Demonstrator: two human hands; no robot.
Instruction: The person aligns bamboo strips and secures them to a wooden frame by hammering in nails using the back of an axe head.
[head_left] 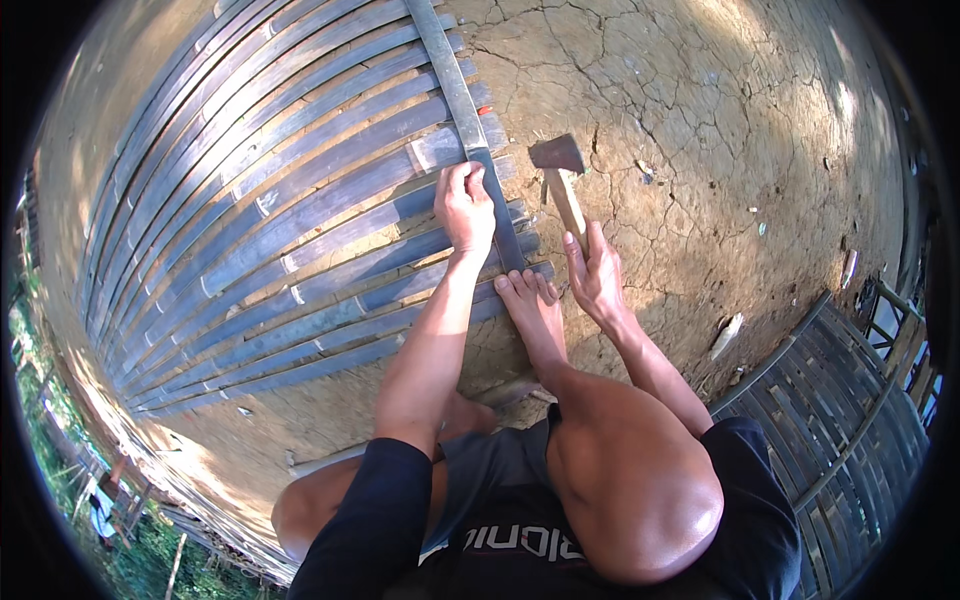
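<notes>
My left hand [466,210] is closed in a pinch over a long dark crosspiece [458,92]; what its fingertips hold, if anything, is too small to make out. Under that strip lie several grey bamboo slats [270,205], side by side with gaps between them. To the right, my right hand [597,275] grips the lower wooden handle of a hammer [557,153], whose dark blocky metal head points away from me above the ground. My bare foot [535,315] has its toes at the crosspiece's near end.
Cracked dry earth [680,130] spreads right of the slats, with small chips scattered on it. A pale fragment [727,336] lies at the right. Another dark slatted panel [830,420] is at the lower right. Greenery [45,440] shows at the lower left.
</notes>
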